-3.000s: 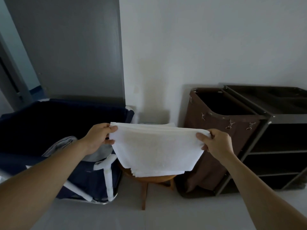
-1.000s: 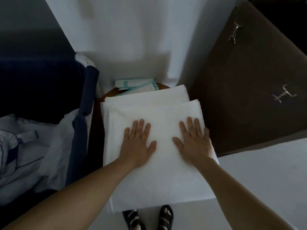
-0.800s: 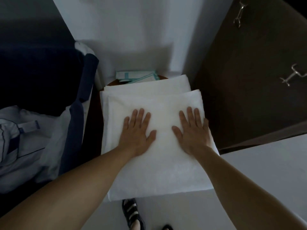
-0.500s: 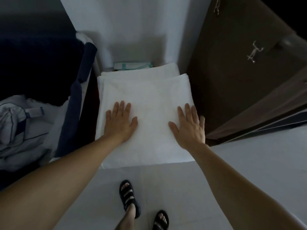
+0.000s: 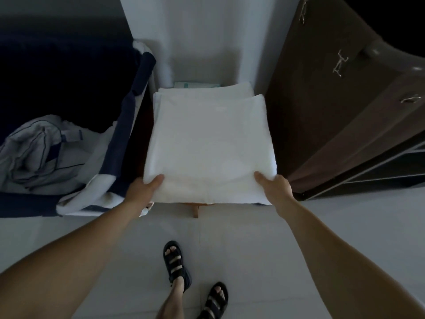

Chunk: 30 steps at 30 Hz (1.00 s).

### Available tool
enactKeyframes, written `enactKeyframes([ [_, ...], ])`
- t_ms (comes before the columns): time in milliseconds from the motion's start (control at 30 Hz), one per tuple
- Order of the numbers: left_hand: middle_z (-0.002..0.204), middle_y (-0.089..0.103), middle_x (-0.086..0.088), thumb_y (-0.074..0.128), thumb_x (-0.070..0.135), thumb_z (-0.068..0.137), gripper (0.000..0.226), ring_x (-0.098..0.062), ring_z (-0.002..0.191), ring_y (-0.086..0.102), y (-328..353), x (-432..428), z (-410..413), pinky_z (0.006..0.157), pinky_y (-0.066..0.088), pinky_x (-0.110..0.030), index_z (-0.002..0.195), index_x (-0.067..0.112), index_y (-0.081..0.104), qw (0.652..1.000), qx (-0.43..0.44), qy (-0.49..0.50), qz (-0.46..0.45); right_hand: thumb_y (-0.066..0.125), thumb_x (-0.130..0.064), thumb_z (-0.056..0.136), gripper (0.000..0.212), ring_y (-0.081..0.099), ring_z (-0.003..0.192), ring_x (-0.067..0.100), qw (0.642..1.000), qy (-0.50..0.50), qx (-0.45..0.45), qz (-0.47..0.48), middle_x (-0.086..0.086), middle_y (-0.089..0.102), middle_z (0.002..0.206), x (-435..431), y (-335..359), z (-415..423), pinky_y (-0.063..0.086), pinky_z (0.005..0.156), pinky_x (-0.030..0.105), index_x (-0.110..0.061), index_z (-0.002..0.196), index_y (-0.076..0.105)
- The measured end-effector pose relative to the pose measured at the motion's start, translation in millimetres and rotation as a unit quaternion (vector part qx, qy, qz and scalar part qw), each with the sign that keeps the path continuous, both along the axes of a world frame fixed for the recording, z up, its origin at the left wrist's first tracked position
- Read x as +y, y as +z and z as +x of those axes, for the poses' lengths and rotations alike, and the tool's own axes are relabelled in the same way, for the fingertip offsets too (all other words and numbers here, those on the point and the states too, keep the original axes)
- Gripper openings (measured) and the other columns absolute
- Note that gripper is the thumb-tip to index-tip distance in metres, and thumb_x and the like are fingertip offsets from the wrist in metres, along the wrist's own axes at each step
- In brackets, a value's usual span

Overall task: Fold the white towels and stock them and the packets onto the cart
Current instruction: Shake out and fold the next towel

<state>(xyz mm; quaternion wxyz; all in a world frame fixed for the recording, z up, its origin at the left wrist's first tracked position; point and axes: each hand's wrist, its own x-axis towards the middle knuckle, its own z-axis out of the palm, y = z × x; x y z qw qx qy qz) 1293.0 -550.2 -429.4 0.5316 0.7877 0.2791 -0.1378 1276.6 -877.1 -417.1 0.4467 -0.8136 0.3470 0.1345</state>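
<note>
While left hand (image 5: 143,190) and right hand (image 5: 274,189) grip near corners, towel (image 5: 211,143) flat, lengthwise away.

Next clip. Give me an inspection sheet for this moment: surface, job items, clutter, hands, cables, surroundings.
Surface: wooden stool, almost wholly covered; only a leg shows below the towels.
Job's things: towel stack, folded, lying flat on the stool; teal packets behind it by the wall; cart at right, with a brown bag held by metal clips.
Clutter: crumpled laundry in the navy bin at left.
Hands: left hand and right hand each grip a near corner of the stack, thumb on top; how many layers they hold cannot be told.
Cables: nothing seen.
Surroundings: white wall, pale floor, the person's sandals.
</note>
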Motion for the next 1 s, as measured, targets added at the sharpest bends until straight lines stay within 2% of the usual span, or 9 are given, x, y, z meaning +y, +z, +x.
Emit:
enactKeyframes([
  [100, 0.108, 0.063, -0.008, 0.07, 0.036, 0.09, 0.046, -0.018, 0.082, 0.056, 14, 11, 1, 0.064, 0.052, -0.026, 0.121, 0.004, 0.058, 0.997, 0.055, 0.011, -0.045, 0.07, -0.047, 0.088, 0.056, 0.061, 0.095, 0.029, 1.0, 0.006, -0.002, 0.026, 0.01, 0.062, 0.108, -3, 15, 3, 0.055, 0.078, 0.04, -0.003, 0.12, 0.055],
  [200, 0.106, 0.063, -0.009, 0.079, 0.034, 0.082, 0.051, -0.025, 0.094, 0.059, 31, 23, 13, 0.086, 0.052, -0.038, 0.12, 0.005, 0.059, 0.99, 0.096, 0.006, -0.101, 0.081, -0.03, 0.08, 0.046, 0.066, 0.095, 0.032, 0.994, -0.031, 0.009, 0.101, 0.013, 0.067, 0.108, -9, 31, 12, 0.057, 0.088, 0.05, -0.003, 0.109, 0.06],
  [333, 0.11, 0.066, -0.017, 0.078, 0.019, 0.081, 0.045, -0.031, 0.101, 0.061, 50, 28, 25, 0.09, 0.053, -0.042, 0.118, 0.0, 0.06, 0.981, 0.128, -0.018, -0.141, 0.076, -0.007, 0.079, 0.034, 0.066, 0.093, 0.039, 0.977, -0.056, 0.03, 0.202, 0.019, 0.067, 0.105, -10, 47, 19, 0.057, 0.084, 0.06, 0.001, 0.108, 0.06],
  [500, 0.108, 0.069, -0.018, 0.078, 0.035, 0.081, 0.046, -0.035, 0.1, 0.064, 46, 25, 38, 0.085, 0.056, -0.044, 0.112, 0.005, 0.063, 0.977, 0.147, -0.023, -0.153, 0.078, -0.022, 0.084, 0.04, 0.067, 0.097, 0.045, 0.968, -0.056, 0.052, 0.237, 0.02, 0.069, 0.108, -5, 46, 25, 0.054, 0.079, 0.068, -0.001, 0.114, 0.06],
  [600, 0.103, 0.068, -0.016, 0.077, 0.031, 0.084, 0.039, -0.031, 0.091, 0.064, 51, 17, 52, 0.071, 0.053, -0.037, 0.107, 0.004, 0.062, 0.977, 0.154, -0.033, -0.145, 0.077, -0.018, 0.085, 0.038, 0.068, 0.095, 0.042, 0.971, -0.049, 0.038, 0.231, 0.018, 0.07, 0.108, -2, 59, 38, 0.056, 0.082, 0.062, -0.001, 0.116, 0.061],
  [733, 0.111, 0.068, -0.022, 0.075, 0.024, 0.085, 0.041, -0.037, 0.101, 0.065, 95, 21, 100, 0.086, 0.056, -0.045, 0.115, 0.0, 0.062, 0.971, 0.166, -0.063, -0.158, 0.072, -0.01, 0.088, 0.03, 0.069, 0.093, 0.038, 0.974, -0.024, -0.021, 0.225, 0.018, 0.072, 0.107, -1, 114, 77, 0.057, 0.081, 0.051, -0.001, 0.116, 0.063],
  [867, 0.096, 0.068, -0.017, 0.066, 0.021, 0.091, 0.039, -0.025, 0.078, 0.065, 165, 28, 170, 0.056, 0.057, -0.029, 0.121, -0.004, 0.063, 0.979, 0.081, -0.075, -0.168, 0.067, -0.011, 0.092, 0.008, 0.064, 0.074, 0.03, 0.972, -0.035, -0.076, 0.219, 0.014, 0.067, 0.086, 2, 177, 138, 0.053, 0.06, 0.042, -0.005, 0.09, 0.062],
  [900, 0.089, 0.069, -0.015, 0.066, 0.021, 0.092, 0.034, -0.023, 0.073, 0.066, 183, 29, 185, 0.052, 0.056, -0.027, 0.117, -0.002, 0.065, 0.979, 0.071, -0.076, -0.174, 0.066, -0.012, 0.093, 0.011, 0.063, 0.071, 0.03, 0.971, -0.045, -0.082, 0.219, 0.013, 0.065, 0.083, 3, 191, 154, 0.053, 0.055, 0.041, -0.008, 0.085, 0.059],
  [1000, 0.079, 0.067, -0.013, 0.065, 0.019, 0.093, 0.019, -0.022, 0.064, 0.066, 230, 30, 230, 0.045, 0.054, -0.025, 0.104, 0.004, 0.068, 0.977, 0.05, -0.061, -0.196, 0.066, -0.016, 0.093, 0.01, 0.065, 0.077, 0.032, 0.969, -0.057, -0.105, 0.215, 0.015, 0.067, 0.092, 1, 225, 205, 0.056, 0.049, 0.039, -0.008, 0.096, 0.062],
])
